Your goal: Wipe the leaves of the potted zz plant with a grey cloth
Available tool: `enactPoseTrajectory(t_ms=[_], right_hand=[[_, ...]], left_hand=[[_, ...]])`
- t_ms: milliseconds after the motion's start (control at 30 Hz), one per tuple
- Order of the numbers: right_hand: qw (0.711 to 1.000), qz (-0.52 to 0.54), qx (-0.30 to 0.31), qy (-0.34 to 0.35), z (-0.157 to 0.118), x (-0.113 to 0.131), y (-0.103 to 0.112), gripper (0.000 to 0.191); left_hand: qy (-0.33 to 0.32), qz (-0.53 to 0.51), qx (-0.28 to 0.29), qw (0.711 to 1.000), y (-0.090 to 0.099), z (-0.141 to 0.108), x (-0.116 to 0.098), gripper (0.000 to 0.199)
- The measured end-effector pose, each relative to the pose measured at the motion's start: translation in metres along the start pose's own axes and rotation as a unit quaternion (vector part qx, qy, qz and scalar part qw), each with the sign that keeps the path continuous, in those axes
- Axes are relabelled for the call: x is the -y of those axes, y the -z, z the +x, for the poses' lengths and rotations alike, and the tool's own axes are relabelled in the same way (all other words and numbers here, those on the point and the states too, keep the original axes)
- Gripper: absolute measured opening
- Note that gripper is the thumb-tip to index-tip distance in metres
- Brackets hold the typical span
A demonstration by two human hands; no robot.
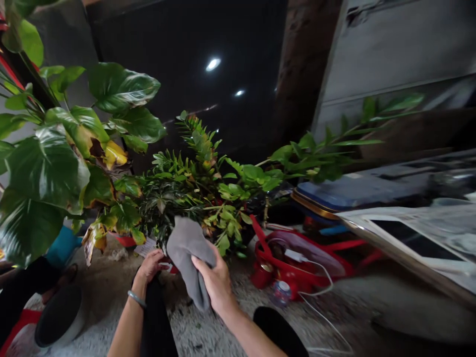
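A limp grey cloth [189,260] hangs from my right hand [217,282], whose thumb and fingers pinch its right edge. My left hand [150,265], with a bangle on the wrist, is just left of the cloth, over my knee. Its fingers are curled beside a small red and white object [169,267]; whether they grip it is too unclear to tell. Behind the cloth stand leafy green plants [208,183].
Large-leaved plant [48,163] at left, some leaves yellow. Red bag [297,260] with a white cable and a small clear jar [281,292] on the floor at right. Table edge [405,263] juts in from the right. Dark bucket [61,315] and another person's leg [22,292] at lower left.
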State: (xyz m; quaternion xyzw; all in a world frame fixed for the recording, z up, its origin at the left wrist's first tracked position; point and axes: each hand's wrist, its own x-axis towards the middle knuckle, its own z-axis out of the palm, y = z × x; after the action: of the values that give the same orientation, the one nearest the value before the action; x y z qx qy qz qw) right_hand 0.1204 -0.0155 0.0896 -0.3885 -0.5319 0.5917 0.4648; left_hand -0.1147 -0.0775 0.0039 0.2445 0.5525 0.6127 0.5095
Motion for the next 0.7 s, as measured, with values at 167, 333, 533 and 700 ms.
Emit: enactPoseTrajectory(t_ms=[167,333,533,700], right_hand=[[0.996,0.011,-0.090,0.021,0.053,0.040,-0.021,0.069],[0.987,0.091,-0.069,-0.116,0.021,-0.019,-0.006,0.057],[0.994,0.071,0.012,-0.088,-0.015,0.006,0.020,0.054],[0.999,0.042,-0.030,0.001,0.032,0.055,0.009,0.058]], left_hand=[[0.010,0.004,-0.010,1.000,-0.006,0.001,-0.003,0.040],[0.000,0.042,-0.009,0.999,-0.005,0.002,-0.005,0.037],[-0.028,0.101,-0.036,0.994,-0.004,0.001,0.001,0.033],[-0.044,0.083,-0.102,0.990,-0.015,-0.001,0.003,0.040]])
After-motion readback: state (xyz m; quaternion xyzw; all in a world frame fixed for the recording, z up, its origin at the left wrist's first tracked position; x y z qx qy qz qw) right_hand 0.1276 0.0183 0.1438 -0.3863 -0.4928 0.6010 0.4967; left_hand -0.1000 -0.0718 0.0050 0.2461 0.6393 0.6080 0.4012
